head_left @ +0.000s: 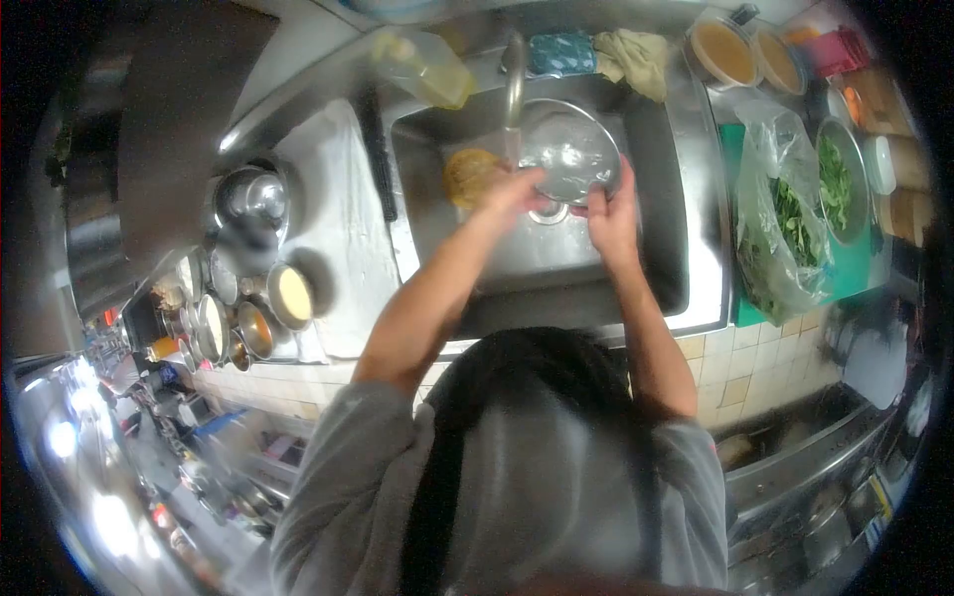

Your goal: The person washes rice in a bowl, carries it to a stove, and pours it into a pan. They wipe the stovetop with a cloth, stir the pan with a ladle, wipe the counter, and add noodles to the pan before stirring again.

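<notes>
A round, shiny metal bowl (pixel 568 144) is held over the sink (pixel 661 228), beneath the tap (pixel 515 84). My right hand (pixel 610 214) grips its near right rim, thumb on the inner side and fingers around the outside. At the lower left rim, my left hand (pixel 515 194) has its fingers closed on the edge; they are slightly blurred. Wet glints show inside the bowl. A yellow scrubbing pad or cloth (pixel 470 177) lies in the sink just left of my left hand. The sink drain (pixel 548 215) shows below the bowl.
A yellowish plastic jug (pixel 422 68), a blue sponge or cloth (pixel 562 55) and a beige rag (pixel 633 62) sit behind the sink. Right: a plastic bag of greens (pixel 785 214) on a green board (pixel 857 273). Left: a white cloth (pixel 333 228) and several metal bowls (pixel 252 202).
</notes>
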`<state>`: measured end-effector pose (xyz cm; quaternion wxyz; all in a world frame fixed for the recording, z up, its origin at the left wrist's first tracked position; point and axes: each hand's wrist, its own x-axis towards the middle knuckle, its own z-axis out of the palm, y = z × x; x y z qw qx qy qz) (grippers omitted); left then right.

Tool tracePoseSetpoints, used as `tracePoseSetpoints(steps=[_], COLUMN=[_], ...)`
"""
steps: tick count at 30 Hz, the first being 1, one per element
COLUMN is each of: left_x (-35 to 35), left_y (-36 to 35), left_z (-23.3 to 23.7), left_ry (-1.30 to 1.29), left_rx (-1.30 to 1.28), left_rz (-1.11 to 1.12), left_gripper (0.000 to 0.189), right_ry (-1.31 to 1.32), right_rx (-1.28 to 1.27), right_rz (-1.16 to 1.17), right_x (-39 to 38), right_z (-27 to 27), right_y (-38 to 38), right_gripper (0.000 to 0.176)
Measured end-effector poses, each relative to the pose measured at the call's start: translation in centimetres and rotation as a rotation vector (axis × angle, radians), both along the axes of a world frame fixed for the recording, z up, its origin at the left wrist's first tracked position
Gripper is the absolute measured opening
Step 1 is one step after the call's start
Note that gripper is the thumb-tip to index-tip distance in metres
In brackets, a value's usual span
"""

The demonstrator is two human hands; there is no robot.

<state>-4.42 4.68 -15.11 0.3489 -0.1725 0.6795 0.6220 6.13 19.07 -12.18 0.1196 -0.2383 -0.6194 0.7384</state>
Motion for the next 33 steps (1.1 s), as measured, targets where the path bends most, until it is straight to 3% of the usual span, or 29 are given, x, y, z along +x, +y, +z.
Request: tracePoseSetpoints(steps=[2, 5, 9, 11, 12, 13, 15, 17, 21, 23, 24, 25, 27, 29, 30, 32, 33], left_x=[1.1, 0.8, -0.2, -0.6, -0.6, -0.8, -1.0, -0.7, -0.2, -1.5, -1.6, -1.4, -1.4, -1.2, -1.7, -3.2, -3.4], left_y=[0.7, 1.5, 2.5, 2.7, 2.7, 2.7, 1.8, 0.6, 1.1, 1.5, 1.4, 1.2, 1.0, 0.4, -0.4, -2.1, -2.5], left_z=[1.6, 1.9, 3.1, 3.2, 4.4, 6.6, 6.2, 1.4, 4.7, 7.2, 5.4, 2.2, 1.8, 5.7, 4.9, 2.6, 3.4], left_ry=[-0.163, -0.120, -0.002, -0.005, -0.005, 0.021, 0.048, 0.050, 0.144, 0.152, 0.153, 0.449, 0.748, 0.721, 0.716, -0.009, -0.009], left_rx=[0.163, 0.205, 0.092, 0.053, 0.052, -0.131, -0.314, 0.046, 0.122, -0.451, -0.449, -0.564, -0.675, -0.617, -0.618, 0.216, 0.216], left_rz=[0.010, 0.085, 0.166, 0.186, 0.185, -0.018, -0.222, -0.134, -0.173, -0.581, -0.580, -0.521, -0.453, -0.595, -0.597, -0.345, -0.344], left_gripper=[0.034, 0.036, 0.034, 0.034, 0.034, 0.034, 0.035, 0.037, 0.043, 0.055, 0.055, 0.057, 0.058, 0.052, 0.052, 0.044, 0.044], right_ry=[0.033, 0.045, 0.019, 0.070, 0.099, 0.129, 0.113, 0.089, 0.034, 0.008, -0.053, -0.113, -0.136, -0.163, -0.166, -0.170, -0.199], right_rx=[0.089, 0.207, 0.263, 0.336, 0.251, 0.166, 0.116, 0.069, -0.113, -0.158, -0.240, -0.323, -0.390, -0.461, -0.470, -0.480, -0.447], right_rz=[-0.029, -0.038, 0.120, 0.094, 0.045, -0.005, -0.012, -0.028, -0.057, -0.047, -0.038, -0.031, -0.039, -0.049, -0.043, -0.036, -0.054], right_x=[-0.2, -0.2, -0.4, -0.4, -0.3, -0.3, -0.2, 0.2, 0.2, 0.1, 0.3, 0.5, 0.9, 1.1, 1.2, 1.4, 1.3], right_z=[0.1, 0.2, 1.1, 0.2, -0.3, -0.2, 0.6, 0.7, 1.1, 1.7, 1.8, 1.7, 1.0, 0.6, 0.6, 0.7, 1.0], right_y=[0.3, 0.8, 0.3, -0.2, -0.3, -0.4, -0.1, 0.3, 0.5, 0.1, -0.1, -0.2, -0.2, -0.3, -0.3, -0.3, -0.2], right_gripper=[0.057, 0.058, 0.058, 0.059, 0.060, 0.060, 0.059, 0.057, 0.049, 0.045, 0.043, 0.041, 0.039, 0.038, 0.038, 0.038, 0.038])
